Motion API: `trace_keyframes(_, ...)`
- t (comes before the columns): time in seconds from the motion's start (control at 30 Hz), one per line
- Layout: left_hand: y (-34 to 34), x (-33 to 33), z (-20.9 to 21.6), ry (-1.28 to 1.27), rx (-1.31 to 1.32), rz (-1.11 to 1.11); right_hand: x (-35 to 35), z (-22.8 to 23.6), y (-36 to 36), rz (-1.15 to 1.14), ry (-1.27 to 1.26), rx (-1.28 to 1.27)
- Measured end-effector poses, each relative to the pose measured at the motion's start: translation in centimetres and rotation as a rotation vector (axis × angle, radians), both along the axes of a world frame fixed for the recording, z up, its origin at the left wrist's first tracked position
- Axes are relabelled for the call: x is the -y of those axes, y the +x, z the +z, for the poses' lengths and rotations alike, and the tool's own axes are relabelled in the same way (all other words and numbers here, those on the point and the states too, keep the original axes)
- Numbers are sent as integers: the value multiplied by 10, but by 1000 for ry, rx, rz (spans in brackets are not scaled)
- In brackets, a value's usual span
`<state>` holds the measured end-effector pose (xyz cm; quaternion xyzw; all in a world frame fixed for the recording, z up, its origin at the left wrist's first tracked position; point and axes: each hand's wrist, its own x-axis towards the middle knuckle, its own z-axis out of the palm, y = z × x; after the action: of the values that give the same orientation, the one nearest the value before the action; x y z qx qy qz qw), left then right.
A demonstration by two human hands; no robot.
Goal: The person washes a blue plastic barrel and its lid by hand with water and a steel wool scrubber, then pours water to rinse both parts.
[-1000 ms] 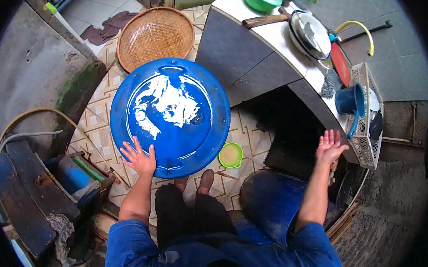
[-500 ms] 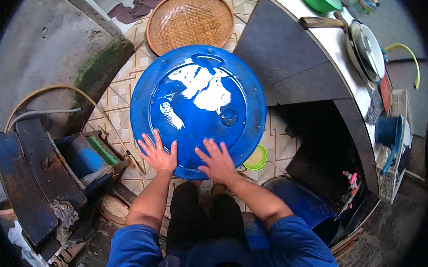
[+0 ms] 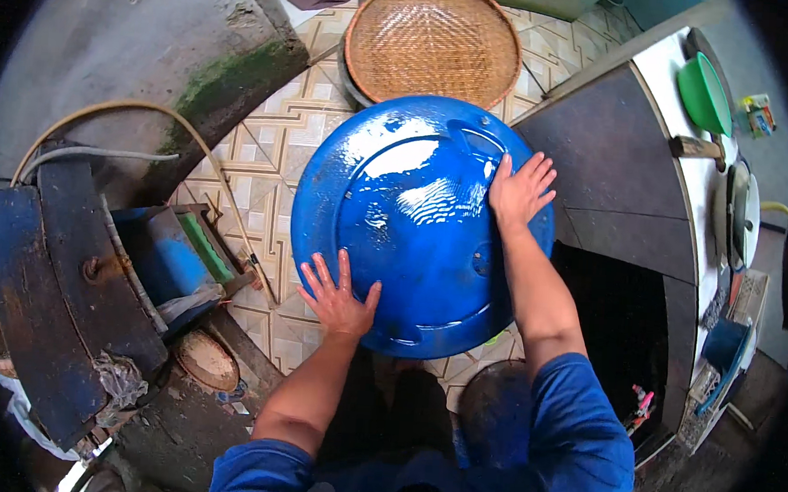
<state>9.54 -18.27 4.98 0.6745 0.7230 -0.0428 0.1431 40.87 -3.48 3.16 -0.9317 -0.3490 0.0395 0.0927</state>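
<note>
A large round blue plastic drum top (image 3: 428, 279), wet and shiny, fills the middle of the view; water lies inside its raised ring. My left hand (image 3: 339, 304) rests flat on its near-left rim, fingers spread. At the right side of the drum top, my right hand (image 3: 520, 192) lies with fingers stretched out toward the far right rim. Neither hand grips anything. Whether the blue thing is a whole drum or only a lid cannot be told, as its sides are hidden beneath the top.
A round woven bamboo tray (image 3: 433, 43) sits just beyond the blue top. To the right runs a counter with a green basin (image 3: 705, 95) and a lidded pot (image 3: 745, 220). On the left are a dark wooden box (image 3: 71, 291) and a tan hose (image 3: 205, 147). A pink-handled tap (image 3: 642, 402) stands at lower right.
My right hand has moved from the near edge to the far right side of the blue top. My left hand stays at the near-left rim. The view has shifted.
</note>
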Motion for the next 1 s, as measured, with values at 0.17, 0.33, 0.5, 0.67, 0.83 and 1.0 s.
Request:
trace_keyframes(0.17, 9, -4, -2, 17, 68, -18, -50, -22, -48, 457, 98, 188)
trace_keyframes(0.33, 2, -1, 3, 6, 55, 6, -36, 3, -158, 1091, 141, -81)
trace_keyframes(0.5, -3, 1, 4, 18, 63, 15, -38, 22, -137, 1180, 42, -314)
trace_keyframes(0.67, 2, -3, 5, 46, 115, 4, -34, 17, -15, 582, -111, 149)
trace_keyframes(0.83, -15, 7, 5, 108, 167, 38, 32, 17, 50, 330, -200, -177)
trace_keyframes(1.0, -9, -1, 10, 86, 207, 55, 145, -33, 118, -185, 241, -1313)
